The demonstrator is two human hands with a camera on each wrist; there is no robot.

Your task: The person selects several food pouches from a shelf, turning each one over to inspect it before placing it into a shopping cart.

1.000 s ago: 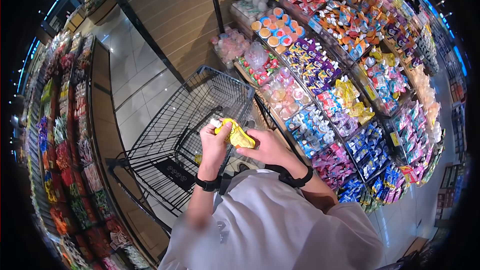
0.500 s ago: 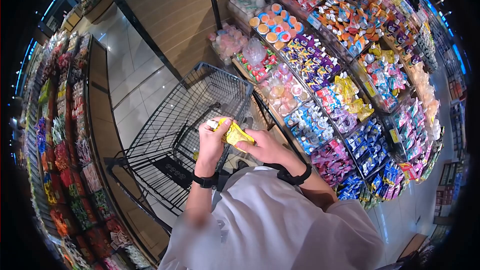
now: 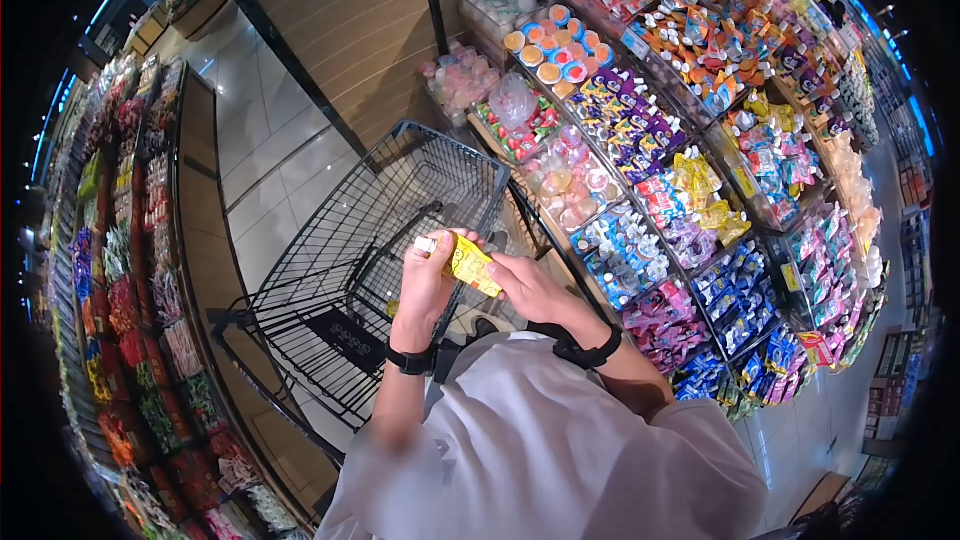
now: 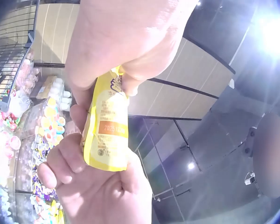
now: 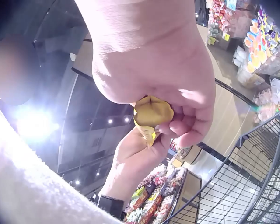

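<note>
Both hands hold a yellow spouted pouch [image 3: 473, 266] with a white cap [image 3: 427, 244], out in front of the body above the shopping cart. My left hand [image 3: 425, 283] grips its capped end, the cap sticking out past the thumb. At the bottom end, my right hand [image 3: 532, 287] pinches the pouch near its edge. The left wrist view shows a printed panel on the pouch [image 4: 111, 116] with an orange band bearing "2025". In the right wrist view its folded base [image 5: 153, 114] shows below the right palm. The cap is hidden there.
The black wire cart [image 3: 343, 338] stands at the front left. Sloping bins of colourful pouches [image 3: 740, 285] and jelly cups [image 3: 548, 72] rise close on the right. A long shelf of packaged sweets [image 3: 130, 325] runs along the left, beside the tiled floor [image 3: 262, 105].
The right hand has shifted its hold toward the pouch's bottom edge, so more of the yellow face shows. The pouch has turned slightly and moved a little left. Both hands stay on it.
</note>
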